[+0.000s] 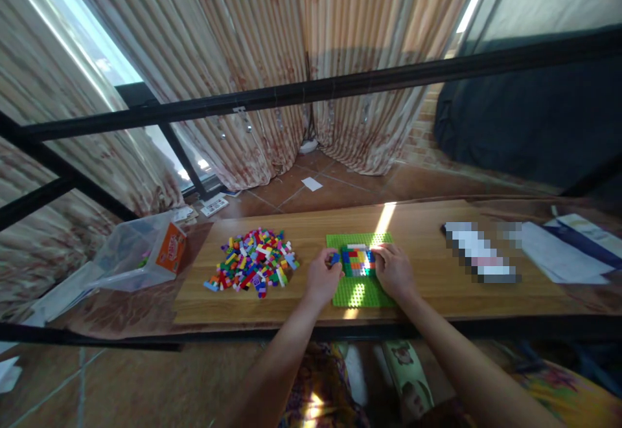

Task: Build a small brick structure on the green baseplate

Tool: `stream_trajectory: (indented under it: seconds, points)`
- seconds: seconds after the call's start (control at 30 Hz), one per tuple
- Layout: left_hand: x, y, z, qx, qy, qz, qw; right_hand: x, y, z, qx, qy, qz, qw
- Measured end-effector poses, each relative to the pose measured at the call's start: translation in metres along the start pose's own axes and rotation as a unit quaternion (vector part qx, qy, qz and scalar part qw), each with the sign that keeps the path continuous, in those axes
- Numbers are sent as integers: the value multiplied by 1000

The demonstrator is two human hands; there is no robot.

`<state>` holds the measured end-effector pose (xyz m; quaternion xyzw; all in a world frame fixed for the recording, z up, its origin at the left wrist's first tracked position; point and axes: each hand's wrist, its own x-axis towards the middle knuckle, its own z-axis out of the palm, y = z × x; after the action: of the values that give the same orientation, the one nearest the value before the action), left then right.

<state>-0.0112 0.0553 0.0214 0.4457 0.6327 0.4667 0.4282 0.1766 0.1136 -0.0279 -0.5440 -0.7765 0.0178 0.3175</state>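
A green studded baseplate (367, 297) lies on the wooden board in front of me. On its upper half sits a low build of toy bricks (357, 263) in blue, red, yellow, white, green and teal. My left hand (321, 280) is at the plate's left edge, its thumb and fingers closed on a small blue toy brick (335, 258) beside the build. At the build's right side is my right hand (396, 272), with fingertips pressed together against its upper right corner. Whatever those fingertips may grip is hidden. To the left spreads a pile of loose toy bricks (256, 261) in mixed colours.
A clear plastic bin (129, 256) with an orange label stands left of the wooden board (427, 227). A pixelated flat object (479, 253) lies on the right, with papers (564, 253) beyond. A black metal rail (286, 96) crosses in front of curtains (253, 39).
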Motion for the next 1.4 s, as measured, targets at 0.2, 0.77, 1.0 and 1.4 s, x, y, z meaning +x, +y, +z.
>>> stream_trajectory:
  seconds: [0.2,0.77,1.0,1.4]
  points:
    - [13,6,2,185,19,61,981,1,-2,-1,3,-6,9,1000]
    - [24,0,9,250,35,94,963,2,-8,-4,12,-12,37,999]
    - [22,1,11,249,33,108,962,2,-8,-4,12,-10,36,999]
    - [19,16,29,318,-37,221,921,3,-9,-6,19,-14,35,999]
